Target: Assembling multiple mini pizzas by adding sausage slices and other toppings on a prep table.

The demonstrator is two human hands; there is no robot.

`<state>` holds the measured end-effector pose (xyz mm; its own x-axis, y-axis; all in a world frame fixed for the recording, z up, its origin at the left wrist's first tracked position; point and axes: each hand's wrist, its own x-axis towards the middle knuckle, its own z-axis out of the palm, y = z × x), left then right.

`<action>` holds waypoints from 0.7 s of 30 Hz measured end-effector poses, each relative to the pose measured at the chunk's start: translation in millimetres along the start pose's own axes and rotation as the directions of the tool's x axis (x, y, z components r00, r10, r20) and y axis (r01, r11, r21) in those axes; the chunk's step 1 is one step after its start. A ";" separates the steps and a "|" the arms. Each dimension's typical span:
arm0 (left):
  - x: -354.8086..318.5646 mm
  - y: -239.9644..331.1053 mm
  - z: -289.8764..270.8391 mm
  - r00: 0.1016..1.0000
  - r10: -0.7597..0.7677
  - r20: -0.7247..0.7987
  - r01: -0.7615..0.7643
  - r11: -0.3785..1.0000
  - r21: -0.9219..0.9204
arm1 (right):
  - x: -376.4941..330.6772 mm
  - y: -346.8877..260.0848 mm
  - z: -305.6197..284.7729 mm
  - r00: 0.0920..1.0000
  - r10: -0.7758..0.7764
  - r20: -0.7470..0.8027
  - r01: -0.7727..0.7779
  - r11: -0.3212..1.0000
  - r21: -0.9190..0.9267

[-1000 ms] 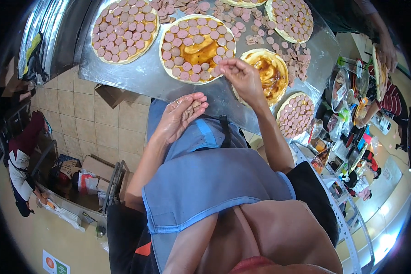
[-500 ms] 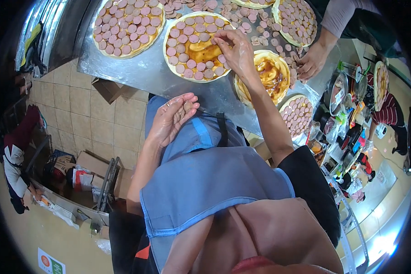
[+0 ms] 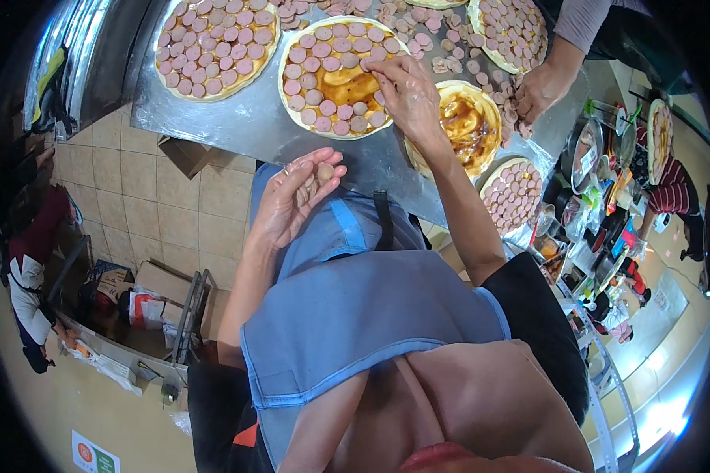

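Note:
Over the right side of a round pizza base (image 3: pixel 292 57) is my right hand (image 3: pixel 410 94), its fingertips pinched on a pink sausage slice at the topping's edge. Slices ring this base in rows, and brown-orange sauce (image 3: pixel 338 85) shows in its middle. My left hand (image 3: pixel 292 201) is cupped palm up, close to the table's near edge, with several sausage slices (image 3: pixel 323 172) in it. Just right of my right wrist lies a second base (image 3: pixel 469 118) with sauce and no slices on it. Part of its left edge is hidden by my forearm.
The metal table (image 3: pixel 189 126) carries more slice-covered pizzas (image 3: pixel 217 47) and a pile of loose sausage slices (image 3: pixel 418 24). At right, a co-worker's hand (image 3: pixel 546 88) touches loose slices. Pans and bowls (image 3: pixel 584 158) crowd a side counter. A cardboard box (image 3: pixel 188 156) stands below the table.
My right hand has shifted slightly up and left over the base. My left hand has risen a little toward the table edge. The co-worker's hand has moved among the loose slices.

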<state>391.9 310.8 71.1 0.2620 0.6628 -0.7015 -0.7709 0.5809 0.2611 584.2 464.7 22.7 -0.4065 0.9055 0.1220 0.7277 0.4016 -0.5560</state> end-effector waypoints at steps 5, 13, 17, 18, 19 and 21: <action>1.8 4.0 3.6 0.999 0.037 0.037 -0.036 0.999 -0.007 | -1.9 -2.6 -1.2 0.997 0.065 0.029 -0.066 0.996 0.056; -0.8 4.3 6.4 0.999 0.033 0.026 -0.032 0.999 -0.034 | -2.8 -3.1 -1.5 0.998 0.062 0.017 -0.063 0.994 0.086; 0.1 5.5 9.0 0.999 0.041 0.033 -0.041 0.999 0.020 | -1.6 -4.2 -8.7 0.998 0.055 0.037 -0.058 0.993 0.105; 0.5 6.4 10.3 0.998 0.047 0.040 -0.048 0.999 0.018 | -1.5 -8.1 -11.3 0.998 0.054 0.038 -0.058 0.993 0.107; 1.3 7.2 11.4 0.997 0.053 0.047 -0.054 0.998 0.015 | -3.1 -13.8 -15.5 0.987 0.135 0.089 -0.152 0.962 0.225; 3.2 8.3 12.2 0.997 0.062 0.052 -0.061 0.998 -0.018 | -7.2 -29.8 -26.8 0.967 0.206 0.151 -0.246 0.909 0.336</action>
<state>393.5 323.5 79.2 0.2433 0.7210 -0.6488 -0.7958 0.5308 0.2915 580.3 449.8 60.4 -0.3263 0.9375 -0.1205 0.5758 0.0961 -0.8120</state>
